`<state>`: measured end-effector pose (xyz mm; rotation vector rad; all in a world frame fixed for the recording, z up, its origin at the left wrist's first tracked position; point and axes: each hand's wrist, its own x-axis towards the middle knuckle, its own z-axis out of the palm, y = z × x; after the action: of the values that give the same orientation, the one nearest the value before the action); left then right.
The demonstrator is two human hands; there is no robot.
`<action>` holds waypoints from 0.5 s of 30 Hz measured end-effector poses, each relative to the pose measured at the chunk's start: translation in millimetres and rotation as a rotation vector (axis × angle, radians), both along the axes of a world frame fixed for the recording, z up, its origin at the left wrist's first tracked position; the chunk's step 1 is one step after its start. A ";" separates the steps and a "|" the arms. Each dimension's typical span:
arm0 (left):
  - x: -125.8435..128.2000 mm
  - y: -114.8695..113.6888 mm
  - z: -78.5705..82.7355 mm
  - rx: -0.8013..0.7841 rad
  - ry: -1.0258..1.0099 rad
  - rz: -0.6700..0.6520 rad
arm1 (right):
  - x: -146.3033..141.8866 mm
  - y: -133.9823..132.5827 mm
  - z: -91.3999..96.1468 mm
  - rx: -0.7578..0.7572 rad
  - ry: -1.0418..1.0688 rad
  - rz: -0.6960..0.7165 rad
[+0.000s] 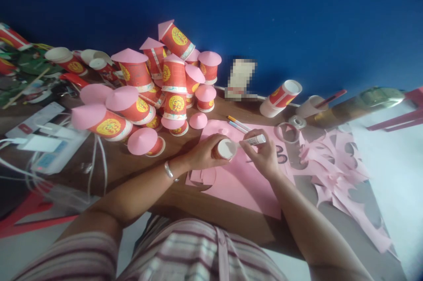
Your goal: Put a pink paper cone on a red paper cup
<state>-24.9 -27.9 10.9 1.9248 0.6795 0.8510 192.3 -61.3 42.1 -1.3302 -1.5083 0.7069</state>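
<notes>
My left hand point(203, 152) is wrapped round a red paper cup point(225, 148) held on its side, its white bottom facing me. My right hand point(261, 154) pinches a white glue stick point(254, 140) whose tip meets the cup's bottom rim. Both hands hover over a pink paper sheet point(238, 182) lying on the brown table point(139, 166). A silver bracelet point(169, 171) circles my left wrist.
A heap of red cups topped with pink paper cones point(158, 87) fills the table's left back. Pink paper scraps point(333, 162), tape rolls point(287, 132), two pens point(238, 123), a stack of cups point(280, 97) and a bottle point(357, 105) lie right. A power strip with cables point(49, 149) sits left.
</notes>
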 end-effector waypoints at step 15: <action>-1.3 0.1 -1.4 0.004 0.002 0.000 | -1.4 -1.0 0.5 -0.009 0.016 -0.017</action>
<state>-26.1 -27.8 9.5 1.9296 0.6796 0.8512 190.9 -62.3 42.6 -1.3395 -1.4810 0.7131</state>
